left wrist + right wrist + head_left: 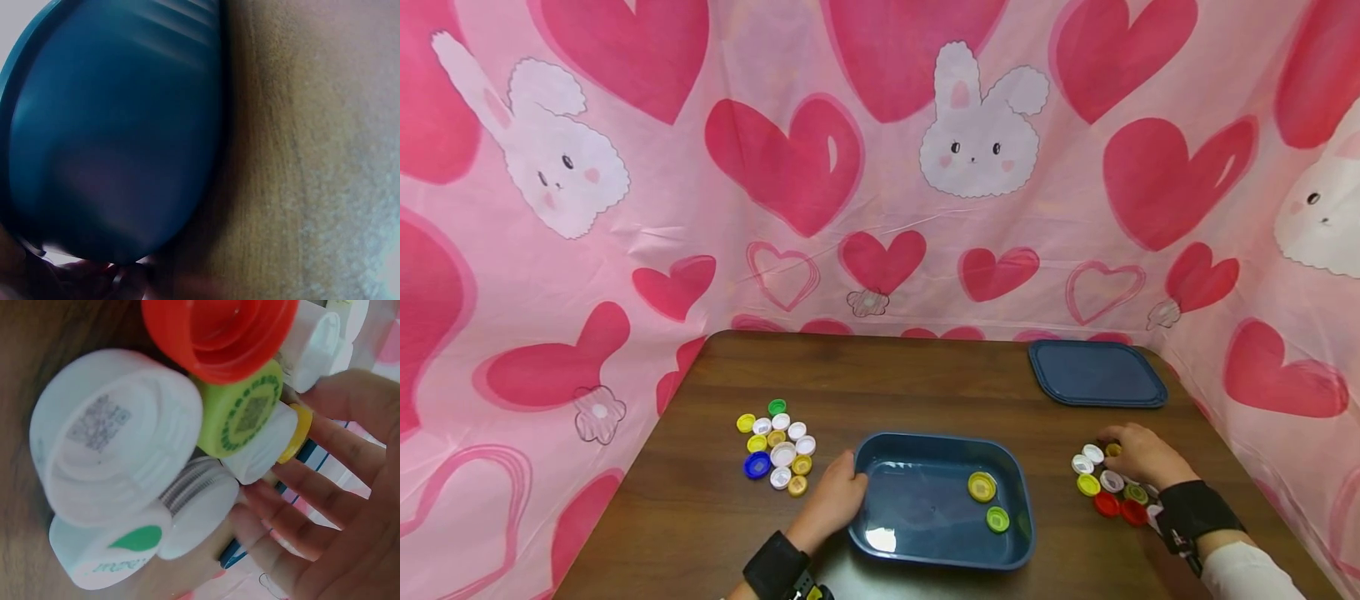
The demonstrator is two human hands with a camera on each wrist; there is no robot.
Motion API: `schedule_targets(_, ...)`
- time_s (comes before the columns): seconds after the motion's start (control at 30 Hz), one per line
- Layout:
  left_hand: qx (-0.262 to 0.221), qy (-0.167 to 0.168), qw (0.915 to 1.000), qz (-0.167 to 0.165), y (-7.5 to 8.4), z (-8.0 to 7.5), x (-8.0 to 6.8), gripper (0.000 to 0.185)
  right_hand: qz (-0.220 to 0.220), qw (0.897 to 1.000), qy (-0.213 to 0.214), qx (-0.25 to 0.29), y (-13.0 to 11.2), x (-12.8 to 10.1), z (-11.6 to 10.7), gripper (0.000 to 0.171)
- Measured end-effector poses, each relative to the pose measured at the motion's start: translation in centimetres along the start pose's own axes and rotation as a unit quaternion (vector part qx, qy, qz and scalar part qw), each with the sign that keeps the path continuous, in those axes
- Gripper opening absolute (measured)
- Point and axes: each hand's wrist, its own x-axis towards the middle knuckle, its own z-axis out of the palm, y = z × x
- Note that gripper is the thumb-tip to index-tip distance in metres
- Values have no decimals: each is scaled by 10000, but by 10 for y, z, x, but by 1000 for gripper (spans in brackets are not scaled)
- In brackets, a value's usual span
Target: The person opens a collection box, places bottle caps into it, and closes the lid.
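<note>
Black wristbands (777,567) circle both wrists, a white sleeve (1247,575) behind the right one. With its fingers curled at the rim, the left hand (833,493) grips the near end of a deep blue plastic bin (917,500); inside, toward the end away from that grip, lie a yellow bottle cap (982,487) and a green bottle cap (997,519), just beside each other. Left of the same hand, white and yellow caps bunch with a dark blue cap (757,465). Over another bunch, the right hand (1146,454) has loosely extended, parted fingers; whether they touch the gold cap (1113,449) beside them I cannot tell. Red caps (1107,503) lie nearer than those fingertips; beyond them sits a shallow blue tray (1097,373).
</note>
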Motion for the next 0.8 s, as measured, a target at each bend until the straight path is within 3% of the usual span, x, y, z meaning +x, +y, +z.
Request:
schedule_targets(0.2, -18, -55, 10000, -42, -1, -1, 1, 38, -163, 9995, 247, -76, 0, 1, -2, 16)
schedule_targets(0.4, -29, -29, 10000, 40, -1, -1, 1, 37, -501, 9964, 687, -61, -13, -1, -12, 15)
schedule_targets(0.8, -87, -89, 9999, -114, 1, -1, 0, 39, -1425, 9845, 1013, -138, -94, -13, -31, 22)
